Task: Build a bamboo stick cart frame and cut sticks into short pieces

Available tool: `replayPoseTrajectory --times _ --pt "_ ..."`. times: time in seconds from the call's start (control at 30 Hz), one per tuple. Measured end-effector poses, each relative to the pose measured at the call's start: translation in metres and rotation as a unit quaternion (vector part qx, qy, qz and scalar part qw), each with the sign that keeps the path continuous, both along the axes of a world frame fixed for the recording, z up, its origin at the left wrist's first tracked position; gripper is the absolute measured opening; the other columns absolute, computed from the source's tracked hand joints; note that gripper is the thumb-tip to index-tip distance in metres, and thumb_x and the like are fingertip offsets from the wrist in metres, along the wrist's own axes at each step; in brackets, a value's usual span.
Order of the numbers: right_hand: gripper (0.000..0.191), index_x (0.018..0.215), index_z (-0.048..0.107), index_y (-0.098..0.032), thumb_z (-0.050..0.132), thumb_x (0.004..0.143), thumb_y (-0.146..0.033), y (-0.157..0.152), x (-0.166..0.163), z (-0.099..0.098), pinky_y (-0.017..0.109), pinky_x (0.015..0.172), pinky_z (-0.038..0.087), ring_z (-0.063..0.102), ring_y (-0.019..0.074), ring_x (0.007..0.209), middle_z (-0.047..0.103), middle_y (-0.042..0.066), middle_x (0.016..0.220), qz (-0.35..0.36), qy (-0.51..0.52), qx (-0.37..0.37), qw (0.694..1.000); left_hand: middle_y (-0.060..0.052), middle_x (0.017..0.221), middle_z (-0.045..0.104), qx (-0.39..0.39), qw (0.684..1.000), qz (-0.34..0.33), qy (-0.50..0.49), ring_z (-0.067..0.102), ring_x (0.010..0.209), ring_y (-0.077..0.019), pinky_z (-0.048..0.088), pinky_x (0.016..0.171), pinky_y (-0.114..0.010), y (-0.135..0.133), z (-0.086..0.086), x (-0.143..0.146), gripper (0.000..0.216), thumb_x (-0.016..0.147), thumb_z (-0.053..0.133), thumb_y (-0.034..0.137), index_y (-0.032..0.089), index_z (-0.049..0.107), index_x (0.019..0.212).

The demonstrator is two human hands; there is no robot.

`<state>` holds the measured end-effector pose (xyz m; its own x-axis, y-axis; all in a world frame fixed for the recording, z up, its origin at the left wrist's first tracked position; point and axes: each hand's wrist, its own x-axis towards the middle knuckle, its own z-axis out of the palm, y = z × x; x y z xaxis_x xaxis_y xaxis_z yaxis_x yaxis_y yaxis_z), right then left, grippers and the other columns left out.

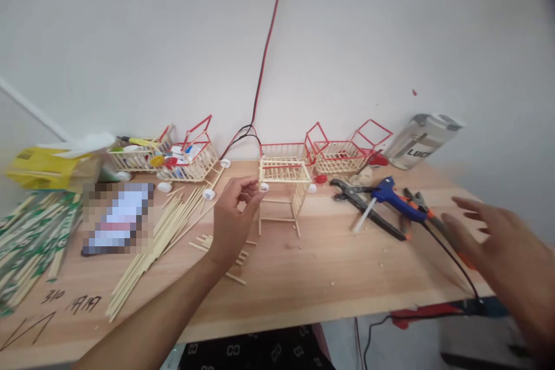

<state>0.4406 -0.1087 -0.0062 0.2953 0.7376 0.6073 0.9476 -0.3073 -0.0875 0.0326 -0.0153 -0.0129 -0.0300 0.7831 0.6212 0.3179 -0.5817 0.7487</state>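
Observation:
My left hand (236,217) is closed in a pinch on a small white bottle cap (264,187), at the left edge of a small stick frame (280,219). This open frame of pale thin sticks stands on the table. My right hand (498,240) is in the air at the right, fingers apart, holding nothing and slightly blurred. Nearest to it are orange-handled pliers (437,222) and a blue glue gun (396,200) with a white glue stick tip end pointing left.
Behind stand small stick carts (191,165) with red handles and cap wheels. Loose sticks (156,248), a phone (119,217) and green-wrapped sticks (39,237) lie left. Black cutters (368,208) and a tilted can (422,141) are right. The glue gun's cable (455,260) crosses the table's edge.

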Motion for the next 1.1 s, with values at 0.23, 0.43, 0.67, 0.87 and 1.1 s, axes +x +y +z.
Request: replayPoseTrajectory --times 0.23,0.43,0.67,0.87,1.1 --pt "0.051 0.124 0.055 -0.015 0.039 0.089 -0.048 0.038 -0.022 -0.011 0.041 0.080 0.047 0.061 0.0315 0.096 0.065 0.017 0.110 0.024 -0.055 -0.145 0.988 -0.002 0.089 0.060 0.012 1.000 0.003 0.008 0.058 0.080 -0.0124 0.049 0.071 -0.026 -0.001 0.002 0.001 0.018 0.085 0.061 0.027 0.020 0.061 0.101" --pt "0.052 0.126 0.052 -0.017 0.038 0.090 -0.052 0.061 -0.039 -0.011 0.045 0.075 0.043 0.063 0.0367 0.094 0.067 0.018 0.105 -0.078 -0.077 -0.244 0.964 0.000 0.086 0.060 0.022 1.000 0.009 0.009 0.057 0.079 -0.0116 0.047 0.072 -0.024 -0.002 0.007 0.002 0.012 0.085 0.062 0.023 0.019 0.061 0.096" --pt "0.050 0.122 0.054 -0.014 0.028 0.093 -0.046 0.069 -0.024 -0.029 0.041 0.071 0.043 0.064 0.0366 0.091 0.068 0.020 0.104 -0.068 -0.077 -0.241 0.965 -0.001 0.085 0.062 0.035 0.999 0.003 0.003 0.059 0.077 -0.0118 0.047 0.069 -0.024 -0.002 0.009 0.001 0.011 0.083 0.062 0.017 0.018 0.062 0.094" --pt "0.053 0.120 0.055 -0.013 0.024 0.093 -0.047 0.063 -0.017 -0.035 0.041 0.071 0.046 0.063 0.0368 0.089 0.068 0.019 0.101 -0.059 -0.072 -0.221 0.971 -0.001 0.083 0.062 0.032 0.999 -0.003 -0.005 0.058 0.075 -0.0111 0.047 0.067 -0.023 -0.003 0.010 0.002 0.011 0.082 0.062 0.013 0.018 0.063 0.092" --pt "0.057 0.119 0.056 -0.015 0.019 0.092 -0.049 0.058 -0.010 -0.039 0.042 0.071 0.046 0.063 0.0369 0.088 0.069 0.019 0.099 -0.053 -0.081 -0.171 0.981 -0.001 0.083 0.062 0.031 0.999 -0.002 -0.007 0.058 0.075 -0.0106 0.047 0.067 -0.023 -0.004 0.011 0.003 0.011 0.082 0.062 0.012 0.018 0.063 0.092"
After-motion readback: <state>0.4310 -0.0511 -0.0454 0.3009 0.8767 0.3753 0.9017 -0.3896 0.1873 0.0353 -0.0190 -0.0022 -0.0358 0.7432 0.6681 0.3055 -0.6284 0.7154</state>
